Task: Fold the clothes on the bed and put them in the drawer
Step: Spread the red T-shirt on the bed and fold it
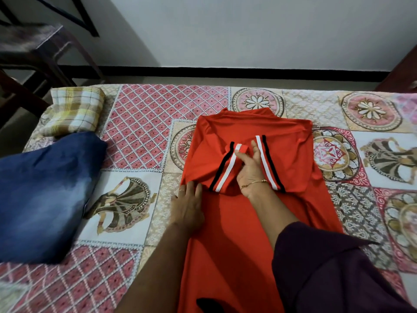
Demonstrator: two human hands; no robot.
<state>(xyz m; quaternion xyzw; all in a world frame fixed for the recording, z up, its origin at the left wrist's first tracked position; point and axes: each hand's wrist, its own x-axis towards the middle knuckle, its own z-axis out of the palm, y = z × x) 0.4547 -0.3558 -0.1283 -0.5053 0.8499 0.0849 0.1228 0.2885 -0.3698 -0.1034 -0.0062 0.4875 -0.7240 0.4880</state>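
A red shirt (246,177) lies flat on the bed, near its middle and running toward the near edge, with both sleeves folded in over the body so that their cuffs, each trimmed with a black and a white stripe, meet near the centre. The right hand (250,166) rests on the shirt between the two cuffs, palm turned partly up, and its thumb and fingers pinch the end of the left-side cuff (228,163), which is curled back on itself; a thin gold bracelet sits on that wrist and a dark purple sleeve (327,267) covers the forearm. The left hand (188,206) lies flat at the shirt's left edge, fingers straight and close together, half on the red cloth and half on the bedsheet, with a ring on one finger. Well to the left of the shirt lies a folded pair of blue jeans (47,195), faded pale in the middle, and just beyond it, touching its far edge, a folded yellow and white checked cloth (74,109). Nothing lies on the shirt apart from the two hands. The bedsheet (140,132) is a patchwork print of pink lattice squares, round flower medallions and fan-like figures on cream. Beyond the bed stands a plain pale wall (248,30) with a black band along its foot, and dark wooden furniture (33,46) shows blurred in the far left corner. The shirt's cloth is smooth and bright, with soft creases around the shoulders.
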